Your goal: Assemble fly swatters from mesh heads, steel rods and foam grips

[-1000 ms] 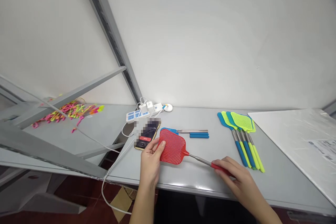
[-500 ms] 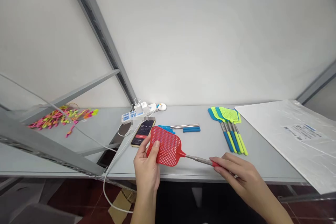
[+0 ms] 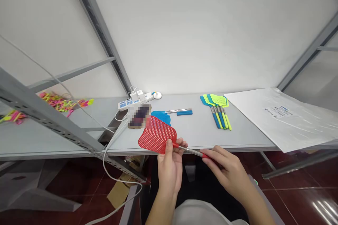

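A red fly swatter (image 3: 157, 135) with a perforated head and a metal rod is held level in front of the shelf's edge. My left hand (image 3: 170, 167) supports it from below where the head meets the rod, thumb on top. My right hand (image 3: 224, 167) is closed round its red grip, which the fingers mostly cover. Beyond the red head lie blue swatters (image 3: 161, 116), partly hidden, with metal rods and blue grips (image 3: 184, 113). To the right, several blue and yellow-green swatters (image 3: 218, 101) are stacked in a fan.
Behind the red head lies a blurred-out phone (image 3: 139, 116). A power strip (image 3: 129, 104) with plugs and a white cable (image 3: 105, 160) is at the left. A white wrapped package (image 3: 261, 116) covers the right side. Colourful small items (image 3: 59, 102) lie beyond the metal frame (image 3: 102, 30).
My left hand has shifted from the swatter's head to its neck, by the rod. The swatter's head is now further left in view. The view has tilted down.
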